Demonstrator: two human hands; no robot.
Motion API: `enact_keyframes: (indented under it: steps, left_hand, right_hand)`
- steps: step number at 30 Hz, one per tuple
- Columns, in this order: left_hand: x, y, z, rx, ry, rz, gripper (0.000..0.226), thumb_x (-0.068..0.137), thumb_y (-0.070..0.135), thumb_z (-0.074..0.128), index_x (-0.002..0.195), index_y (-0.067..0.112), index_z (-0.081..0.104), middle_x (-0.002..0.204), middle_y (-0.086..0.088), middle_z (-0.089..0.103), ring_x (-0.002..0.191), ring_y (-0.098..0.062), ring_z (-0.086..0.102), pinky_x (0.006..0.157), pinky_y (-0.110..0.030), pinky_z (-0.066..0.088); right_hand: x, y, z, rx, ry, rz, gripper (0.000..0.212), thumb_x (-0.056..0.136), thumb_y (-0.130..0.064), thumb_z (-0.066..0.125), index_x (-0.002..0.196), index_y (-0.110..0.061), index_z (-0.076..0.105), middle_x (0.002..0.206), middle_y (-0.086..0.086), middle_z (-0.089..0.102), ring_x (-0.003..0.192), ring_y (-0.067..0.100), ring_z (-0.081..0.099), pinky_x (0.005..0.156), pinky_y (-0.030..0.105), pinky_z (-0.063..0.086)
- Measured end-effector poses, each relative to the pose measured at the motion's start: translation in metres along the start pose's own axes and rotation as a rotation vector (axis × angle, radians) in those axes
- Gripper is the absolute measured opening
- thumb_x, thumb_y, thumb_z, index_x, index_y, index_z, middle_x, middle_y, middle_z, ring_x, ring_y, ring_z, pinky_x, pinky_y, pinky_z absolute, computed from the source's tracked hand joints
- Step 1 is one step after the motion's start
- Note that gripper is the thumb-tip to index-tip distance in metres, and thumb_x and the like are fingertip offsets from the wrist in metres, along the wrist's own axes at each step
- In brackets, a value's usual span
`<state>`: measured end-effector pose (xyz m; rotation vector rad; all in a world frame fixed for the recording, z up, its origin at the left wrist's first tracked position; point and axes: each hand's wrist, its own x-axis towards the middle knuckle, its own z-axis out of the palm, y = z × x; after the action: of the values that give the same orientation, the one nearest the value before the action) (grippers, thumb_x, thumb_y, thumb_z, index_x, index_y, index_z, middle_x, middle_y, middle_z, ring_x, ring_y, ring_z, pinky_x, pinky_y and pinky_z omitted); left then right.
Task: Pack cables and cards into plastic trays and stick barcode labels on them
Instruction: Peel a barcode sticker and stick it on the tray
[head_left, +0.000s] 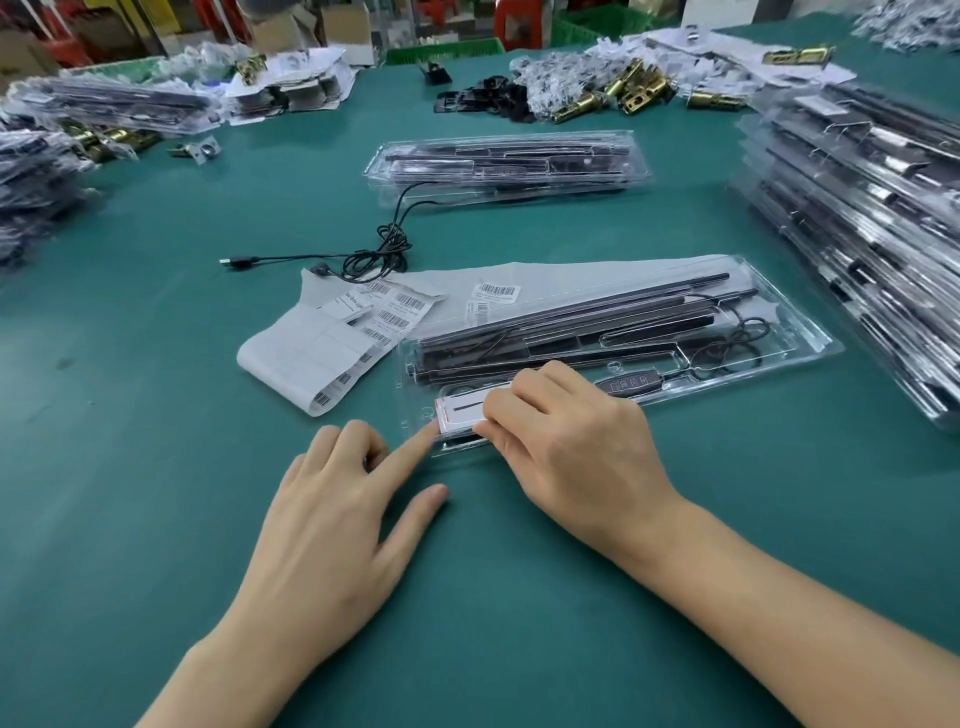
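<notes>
A clear plastic tray (800, 332) lies open on the green table, holding black rods, a coiled cable (737, 343) and a small remote. A white card (460, 411) sits in the tray's near left pocket. My right hand (566, 441) rests on the card, fingers curled over its right part with the thumb at its near edge. My left hand (332, 519) lies on the table, its index finger stretched out and touching the card's left edge. A strip of barcode labels (332, 343) lies left of the tray. A loose black USB cable (363, 254) lies beyond it.
A second filled tray (504, 166) lies farther back. A tall stack of packed trays (857, 208) stands at the right. Piles of bagged parts and brass hardware (623, 88) crowd the far edge and the left side.
</notes>
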<state>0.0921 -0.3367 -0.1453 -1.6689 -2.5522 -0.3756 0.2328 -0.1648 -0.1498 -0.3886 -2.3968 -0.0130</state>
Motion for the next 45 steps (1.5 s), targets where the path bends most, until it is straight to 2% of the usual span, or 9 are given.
enact_keyframes:
  steps: [9, 15, 20, 25, 29, 32, 37, 42, 45]
  left_hand:
    - [0.006, 0.020, -0.003, 0.119, -0.065, -0.033, 0.054, 0.101, 0.056, 0.030, 0.137, 0.030, 0.061, 0.083, 0.006, 0.038, 0.081, -0.022, 0.044, 0.071, -0.039, 0.046]
    - [0.002, -0.007, -0.007, -0.043, -0.070, 0.163, 0.051, 0.104, 0.045, 0.034, 0.144, 0.025, 0.058, 0.099, 0.010, 0.049, 0.090, -0.019, 0.051, 0.078, -0.039, 0.052]
    - [0.002, -0.025, -0.014, -0.238, 0.295, 0.151, 0.023, 0.096, 0.038, 0.063, 0.094, 0.024, 0.080, 0.098, 0.011, 0.063, 0.089, -0.015, 0.062, 0.080, -0.033, 0.049]
    - [0.030, -0.011, -0.009, -0.125, 0.127, 0.260, 0.041, 0.093, 0.052, 0.061, 0.125, 0.030, 0.073, 0.136, 0.014, 0.063, 0.123, -0.014, 0.062, 0.100, -0.036, 0.050]
    - [0.031, -0.002, -0.002, -0.080, 0.109, 0.256, 0.040, 0.095, 0.049, 0.057, 0.129, 0.037, 0.070, 0.137, 0.020, 0.063, 0.116, -0.010, 0.065, 0.096, -0.025, 0.046]
    - [0.031, -0.002, 0.001, -0.066, 0.162, 0.257, 0.032, 0.093, 0.036, 0.064, 0.124, 0.035, 0.074, 0.134, 0.020, 0.066, 0.106, -0.012, 0.070, 0.087, -0.026, 0.050]
    - [0.032, 0.000, 0.002, 0.000, 0.178, 0.281, 0.028, 0.093, 0.031, 0.064, 0.118, 0.031, 0.075, 0.128, 0.018, 0.069, 0.095, -0.016, 0.071, 0.087, -0.030, 0.051]
    - [0.048, 0.016, -0.001, 0.103, 0.167, 0.371, 0.024, 0.097, 0.030, 0.068, 0.120, 0.030, 0.074, 0.120, 0.005, 0.071, 0.117, -0.022, 0.067, 0.098, -0.043, 0.049]
    - [0.057, 0.033, 0.002, 0.040, 0.136, 0.412, 0.032, 0.090, 0.024, 0.077, 0.122, 0.029, 0.075, 0.124, 0.000, 0.072, 0.112, -0.025, 0.070, 0.082, -0.041, 0.061]
  right_hand:
    - [0.000, 0.000, 0.000, 0.015, -0.008, 0.025, 0.018, 0.101, -0.029, 0.061, 0.087, -0.019, 0.066, 0.079, -0.003, 0.058, 0.077, 0.020, 0.058, 0.041, 0.032, 0.041]
    - [-0.002, 0.001, 0.000, 0.009, -0.057, 0.034, 0.023, 0.103, -0.034, 0.057, 0.090, -0.022, 0.072, 0.081, -0.005, 0.059, 0.078, 0.018, 0.058, 0.042, 0.031, 0.041]
    - [-0.002, 0.002, 0.000, -0.018, -0.077, 0.012, 0.023, 0.100, -0.033, 0.060, 0.082, -0.022, 0.070, 0.080, -0.005, 0.060, 0.076, 0.018, 0.057, 0.043, 0.030, 0.042]
    - [-0.006, 0.004, -0.003, 0.001, -0.131, -0.013, 0.024, 0.103, -0.034, 0.056, 0.093, -0.022, 0.074, 0.088, -0.005, 0.063, 0.083, 0.019, 0.059, 0.059, 0.031, 0.048]
    - [-0.014, 0.010, -0.009, 0.067, -0.161, -0.056, 0.022, 0.097, -0.022, 0.067, 0.117, -0.018, 0.075, 0.107, -0.003, 0.070, 0.101, 0.021, 0.066, 0.078, 0.031, 0.055]
    - [-0.023, 0.028, -0.021, 0.081, -0.150, -0.095, 0.027, 0.090, -0.014, 0.078, 0.117, -0.013, 0.076, 0.117, 0.002, 0.072, 0.112, 0.024, 0.067, 0.096, 0.036, 0.055]
    - [-0.036, 0.054, -0.039, 0.069, -0.147, 0.013, 0.031, 0.084, -0.008, 0.084, 0.114, -0.014, 0.079, 0.118, 0.003, 0.075, 0.110, 0.026, 0.071, 0.093, 0.041, 0.059]
    - [-0.033, 0.052, -0.033, 0.083, -0.154, 0.008, 0.023, 0.086, -0.009, 0.082, 0.108, -0.014, 0.080, 0.109, 0.004, 0.075, 0.102, 0.028, 0.072, 0.087, 0.042, 0.057]
    - [-0.036, 0.053, -0.033, 0.065, -0.152, -0.014, 0.021, 0.090, -0.013, 0.079, 0.110, -0.017, 0.079, 0.113, 0.003, 0.074, 0.106, 0.026, 0.070, 0.087, 0.043, 0.055]
